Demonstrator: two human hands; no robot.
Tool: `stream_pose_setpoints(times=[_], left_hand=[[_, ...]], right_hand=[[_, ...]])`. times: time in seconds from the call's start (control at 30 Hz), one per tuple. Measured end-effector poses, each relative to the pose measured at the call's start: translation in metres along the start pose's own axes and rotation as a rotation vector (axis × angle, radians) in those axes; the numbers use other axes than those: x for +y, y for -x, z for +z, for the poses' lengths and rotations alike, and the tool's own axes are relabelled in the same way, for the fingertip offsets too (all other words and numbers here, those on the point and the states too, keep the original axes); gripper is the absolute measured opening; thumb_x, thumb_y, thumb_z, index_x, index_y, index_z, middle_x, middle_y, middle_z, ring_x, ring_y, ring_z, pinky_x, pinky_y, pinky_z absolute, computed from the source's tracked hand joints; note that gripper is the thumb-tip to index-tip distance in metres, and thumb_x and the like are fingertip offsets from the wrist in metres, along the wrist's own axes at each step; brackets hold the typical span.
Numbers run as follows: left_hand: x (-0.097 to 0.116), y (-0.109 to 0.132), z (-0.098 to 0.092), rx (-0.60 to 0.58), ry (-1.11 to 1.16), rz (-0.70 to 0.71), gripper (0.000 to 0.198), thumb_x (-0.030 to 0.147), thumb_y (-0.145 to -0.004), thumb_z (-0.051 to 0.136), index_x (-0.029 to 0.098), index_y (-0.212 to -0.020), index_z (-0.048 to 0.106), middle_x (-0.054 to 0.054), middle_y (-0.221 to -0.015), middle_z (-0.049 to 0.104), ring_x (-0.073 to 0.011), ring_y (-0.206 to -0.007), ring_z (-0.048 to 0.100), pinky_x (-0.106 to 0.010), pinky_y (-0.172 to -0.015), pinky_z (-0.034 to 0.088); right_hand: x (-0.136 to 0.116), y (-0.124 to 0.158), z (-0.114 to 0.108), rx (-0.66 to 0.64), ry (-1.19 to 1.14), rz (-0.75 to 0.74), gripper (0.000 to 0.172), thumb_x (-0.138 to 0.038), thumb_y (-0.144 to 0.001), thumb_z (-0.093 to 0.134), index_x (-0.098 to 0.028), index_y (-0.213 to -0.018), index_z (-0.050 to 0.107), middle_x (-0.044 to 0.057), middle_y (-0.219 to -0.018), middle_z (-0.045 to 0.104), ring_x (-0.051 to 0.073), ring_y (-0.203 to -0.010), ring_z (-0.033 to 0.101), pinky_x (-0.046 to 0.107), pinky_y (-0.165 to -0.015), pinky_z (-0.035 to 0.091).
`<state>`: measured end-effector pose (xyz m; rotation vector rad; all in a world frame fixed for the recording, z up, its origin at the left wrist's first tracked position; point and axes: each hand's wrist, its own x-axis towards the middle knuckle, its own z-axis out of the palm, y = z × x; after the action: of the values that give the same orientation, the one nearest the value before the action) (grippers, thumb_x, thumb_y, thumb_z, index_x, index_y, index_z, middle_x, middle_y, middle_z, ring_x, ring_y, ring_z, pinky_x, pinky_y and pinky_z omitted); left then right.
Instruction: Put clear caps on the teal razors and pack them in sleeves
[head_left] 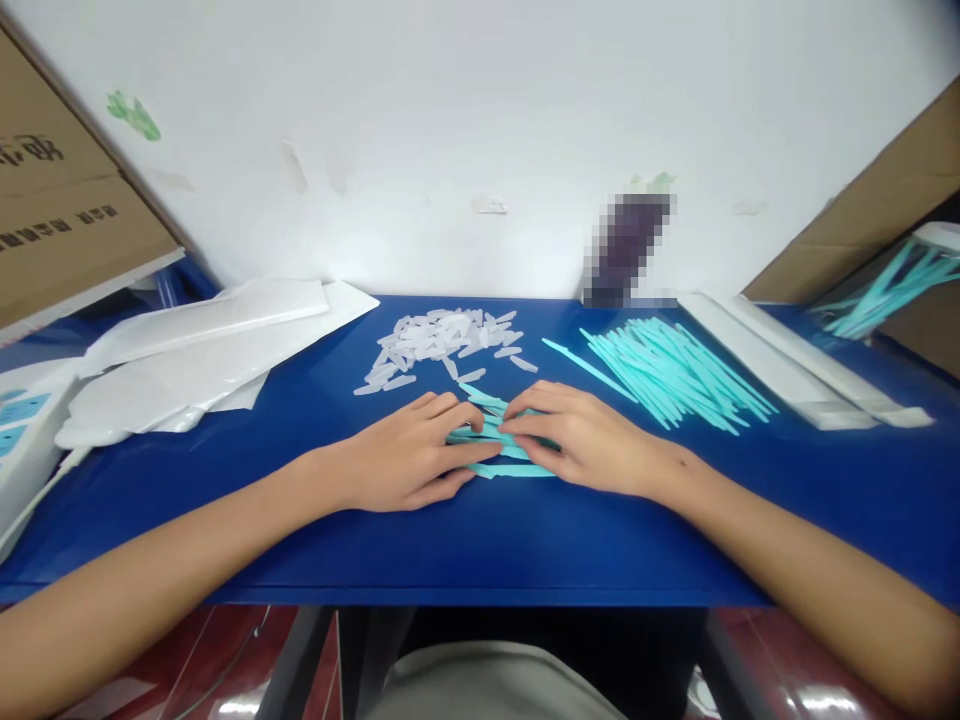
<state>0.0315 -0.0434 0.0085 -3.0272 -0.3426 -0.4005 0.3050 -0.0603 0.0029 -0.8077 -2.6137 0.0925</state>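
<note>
Several slim turquoise eyebrow razors [517, 470] lie in a small loose bunch on the blue table, between my hands. My left hand [420, 452] is closed around their left ends, thumb stretched along them and fingers bent over the top. From the other side my right hand [581, 435] grips the same bunch, its fingertips close to my left ones. My fingers and palm hide part of the razors. Beyond my hands is a heap of small whitish translucent caps [442, 335]. A larger pile of turquoise razors [675, 370] lies to the right.
White plastic bags [202, 350] lie at the left, near a white box with blue labels [30, 420]. Long flat white packs [795, 360] rest at the back right. A clear container of razors [892, 280] stands far right. Cardboard boxes [67, 190] flank the white wall.
</note>
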Motion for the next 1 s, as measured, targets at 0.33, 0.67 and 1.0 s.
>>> stream_pose_setpoints(times=[0.33,0.67,1.0], left_hand=[[-0.011,0.008,0.004,0.13,0.353,-0.048,0.019,0.025,-0.101,0.061,0.022,-0.113,0.075,-0.01,-0.104,0.07,-0.0218,-0.098,0.061,-0.036,-0.091,0.051],[-0.01,0.003,0.007,0.365,0.267,0.105,0.014,0.018,-0.09,0.061,0.019,-0.098,0.073,-0.007,-0.086,0.074,-0.018,-0.073,0.063,-0.031,-0.064,0.05],[-0.023,0.006,0.009,0.073,0.242,-0.306,0.04,0.031,-0.099,0.053,0.019,-0.062,0.044,0.005,-0.048,0.045,-0.0104,-0.048,0.039,-0.03,-0.062,0.036]], right_hand=[[0.006,0.002,-0.003,0.035,-0.006,-0.007,0.022,-0.019,-0.098,0.057,-0.018,-0.103,0.079,0.012,-0.11,0.074,0.023,-0.098,0.068,0.04,-0.084,0.056],[-0.022,0.003,-0.003,-0.032,0.018,-0.154,0.023,-0.02,-0.102,0.054,-0.015,-0.104,0.077,0.009,-0.108,0.077,0.021,-0.095,0.068,0.038,-0.085,0.051],[-0.034,0.004,-0.001,-0.071,0.028,-0.176,0.025,-0.022,-0.102,0.053,-0.018,-0.11,0.076,0.01,-0.118,0.075,0.023,-0.104,0.067,0.04,-0.089,0.052]])
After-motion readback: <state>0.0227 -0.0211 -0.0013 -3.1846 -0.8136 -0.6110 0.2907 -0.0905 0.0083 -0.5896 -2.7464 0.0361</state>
